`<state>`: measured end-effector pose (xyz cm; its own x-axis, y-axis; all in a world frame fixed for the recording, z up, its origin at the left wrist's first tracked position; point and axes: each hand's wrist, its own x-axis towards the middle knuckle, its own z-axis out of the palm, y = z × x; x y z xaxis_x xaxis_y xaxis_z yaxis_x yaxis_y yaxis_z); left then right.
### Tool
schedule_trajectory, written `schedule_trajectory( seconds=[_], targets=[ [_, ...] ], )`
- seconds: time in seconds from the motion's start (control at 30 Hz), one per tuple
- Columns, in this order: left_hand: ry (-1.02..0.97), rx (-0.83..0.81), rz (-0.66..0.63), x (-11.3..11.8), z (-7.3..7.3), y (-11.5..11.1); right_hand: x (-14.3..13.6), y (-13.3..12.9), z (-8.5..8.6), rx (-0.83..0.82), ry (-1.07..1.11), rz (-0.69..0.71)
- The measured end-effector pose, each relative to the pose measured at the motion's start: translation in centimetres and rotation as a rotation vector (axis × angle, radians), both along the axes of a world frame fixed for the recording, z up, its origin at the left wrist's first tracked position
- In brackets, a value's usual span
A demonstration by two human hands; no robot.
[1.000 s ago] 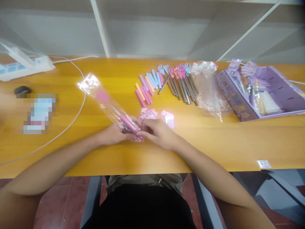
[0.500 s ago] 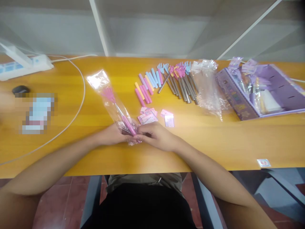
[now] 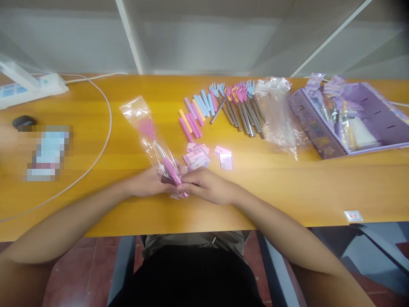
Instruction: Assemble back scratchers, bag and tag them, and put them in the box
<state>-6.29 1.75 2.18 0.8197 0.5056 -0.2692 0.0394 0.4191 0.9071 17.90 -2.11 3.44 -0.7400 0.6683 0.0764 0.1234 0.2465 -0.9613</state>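
Note:
A pink back scratcher [image 3: 171, 169] with a claw-shaped head and a metal rod lies inside a clear plastic bag [image 3: 134, 108]. My left hand [image 3: 153, 181] is closed around the lower part of the bagged scratcher from the left. From the right, my right hand [image 3: 204, 184] pinches the bag's lower end by the pink handle. Beyond my hands sit small printed cards [image 3: 196, 157] in a loose pile. Several coloured handle sleeves [image 3: 196, 111] lie farther back, beside a heap of back scratchers [image 3: 244, 106] with bare metal rods.
Clear plastic bags [image 3: 277, 115] lie right of the heap. A purple box [image 3: 319, 128] with packaged items stands at the right. On the left are a white cable [image 3: 110, 115], a power strip [image 3: 47, 85], a black mouse [image 3: 24, 122] and a blurred-out phone-like object [image 3: 49, 151].
The bag with the back scratcher has tilted slightly, its top end shifting a little right and down. Both hands keep their hold on it; the view has shifted slightly.

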Motion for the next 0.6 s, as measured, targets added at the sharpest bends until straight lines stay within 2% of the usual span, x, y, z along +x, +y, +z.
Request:
schedule_trajectory(
  seconds=[0.17,0.47,0.53,0.6],
  targets=[
    [0.018,0.012,-0.057,0.2,0.3,0.0,0.1,0.0,0.0,-0.05,0.038,0.026],
    [0.075,0.115,-0.064,-0.5,0.0,0.6,0.0,-0.1,-0.3,0.045,0.067,-0.003],
    [0.037,0.105,-0.006,-0.6,0.0,0.9,0.2,-0.1,-0.3,0.063,0.061,-0.017],
    [-0.041,0.085,0.174,-0.5,0.0,1.5,0.4,-0.2,-0.2,0.089,0.055,-0.016]
  ],
)
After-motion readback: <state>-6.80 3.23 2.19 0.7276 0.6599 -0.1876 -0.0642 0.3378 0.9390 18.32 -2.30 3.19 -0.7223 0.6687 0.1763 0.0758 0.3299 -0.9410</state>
